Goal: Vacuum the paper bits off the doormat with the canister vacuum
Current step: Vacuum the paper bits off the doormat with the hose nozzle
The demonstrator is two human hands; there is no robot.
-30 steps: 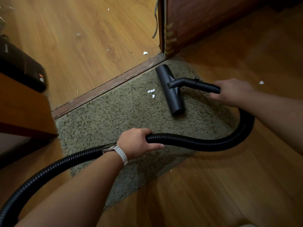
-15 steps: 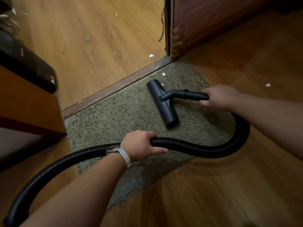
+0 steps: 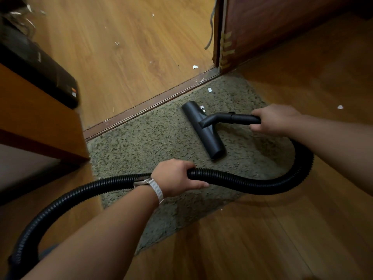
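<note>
A grey-green shaggy doormat (image 3: pixel 153 138) lies against the door threshold. The black floor nozzle (image 3: pixel 203 131) rests flat on the mat's far half. My right hand (image 3: pixel 276 118) grips the black tube (image 3: pixel 240 118) behind the nozzle. My left hand (image 3: pixel 175 177), with a white watch strap on the wrist, grips the ribbed black hose (image 3: pixel 252 183), which loops from the tube round to the lower left. One white paper bit (image 3: pixel 210 89) lies on the mat near the threshold, and smaller paper bits (image 3: pixel 201 108) sit right beside the nozzle's far end.
A wooden threshold strip (image 3: pixel 141 107) borders the mat. More paper scraps (image 3: pixel 194 67) lie on the wood floor beyond it and one scrap (image 3: pixel 340 107) to the right. A dark door (image 3: pixel 282 27) stands at top right, a wooden cabinet (image 3: pixel 36 118) and a black box (image 3: pixel 40 71) at left.
The nozzle slid left over the cluster of paper bits, which is no longer visible. A paper bit near the threshold came into view behind it. Both hands kept their grips.
</note>
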